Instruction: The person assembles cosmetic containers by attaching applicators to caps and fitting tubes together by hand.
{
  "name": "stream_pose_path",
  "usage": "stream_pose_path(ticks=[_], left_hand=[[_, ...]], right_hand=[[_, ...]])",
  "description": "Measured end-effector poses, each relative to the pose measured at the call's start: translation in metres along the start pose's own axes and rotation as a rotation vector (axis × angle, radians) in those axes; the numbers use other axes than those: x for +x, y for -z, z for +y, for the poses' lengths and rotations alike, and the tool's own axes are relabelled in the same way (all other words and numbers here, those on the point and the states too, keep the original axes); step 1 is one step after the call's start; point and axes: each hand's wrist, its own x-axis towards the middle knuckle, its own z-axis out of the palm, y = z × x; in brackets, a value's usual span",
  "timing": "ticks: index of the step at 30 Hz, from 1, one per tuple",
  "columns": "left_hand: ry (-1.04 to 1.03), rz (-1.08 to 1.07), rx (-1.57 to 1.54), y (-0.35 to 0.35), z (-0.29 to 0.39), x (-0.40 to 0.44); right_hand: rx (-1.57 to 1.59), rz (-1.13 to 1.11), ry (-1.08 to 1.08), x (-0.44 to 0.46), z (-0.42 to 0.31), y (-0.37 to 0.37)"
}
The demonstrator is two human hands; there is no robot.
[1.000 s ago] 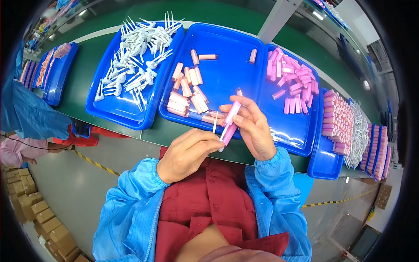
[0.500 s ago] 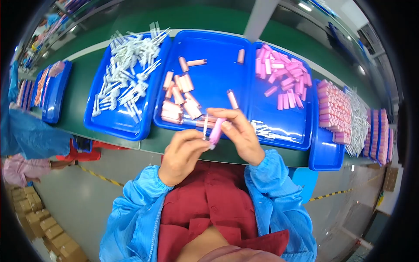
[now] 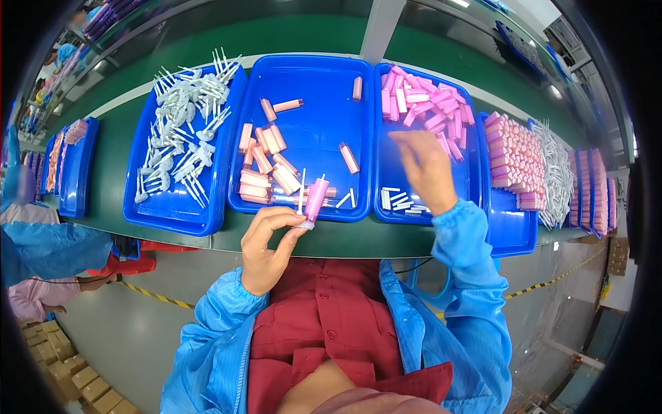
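Note:
My left hand (image 3: 267,247) pinches the white base of a small part, on which a pink tube (image 3: 316,199) stands beside a bare thin white stem (image 3: 302,188). It is just in front of the middle blue tray (image 3: 324,131). Over the right-hand blue tray (image 3: 465,203), my right hand (image 3: 426,169) reaches toward the loose pink tubes (image 3: 445,103); its fingers are blurred and what they hold, if anything, cannot be made out. Short white sticks (image 3: 400,200) lie below it. Peach tubes with clear ends (image 3: 261,160) lie in the middle tray.
A blue tray (image 3: 219,219) of white stemmed parts (image 3: 181,124) is at the left. Stacked pink tubes (image 3: 517,162) and white parts (image 3: 555,179) stand at the right. At the far left are another person's blue sleeve (image 3: 58,248) and stacked cartons (image 3: 83,376).
My right hand has let go of the pink tube and moved right, over the right-hand tray. My left hand still holds the part, now slightly lower and to the left. The view has shifted.

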Motion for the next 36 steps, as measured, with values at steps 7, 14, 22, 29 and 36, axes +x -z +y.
stream_pose_path(ticks=[7,14,22,29,36], left_hand=[[-0.018,-0.030,0.056,0.002,0.002,0.003],[-0.048,-0.049,0.029,0.016,0.004,0.000],[-0.054,-0.174,-0.039,0.017,0.010,0.002],[-0.071,-0.086,-0.037,0.012,0.003,-0.002],[0.080,-0.046,-0.185,0.017,0.000,0.003]], right_hand=[[-0.533,-0.262,0.251,0.014,-0.052,-0.064],[0.797,-0.426,-0.407,0.030,-0.058,-0.061],[1.247,-0.426,-0.668,0.007,-0.097,-0.043],[1.091,-0.358,-0.462,-0.015,-0.109,-0.050],[1.116,-0.252,-0.444,-0.014,-0.117,-0.048]])
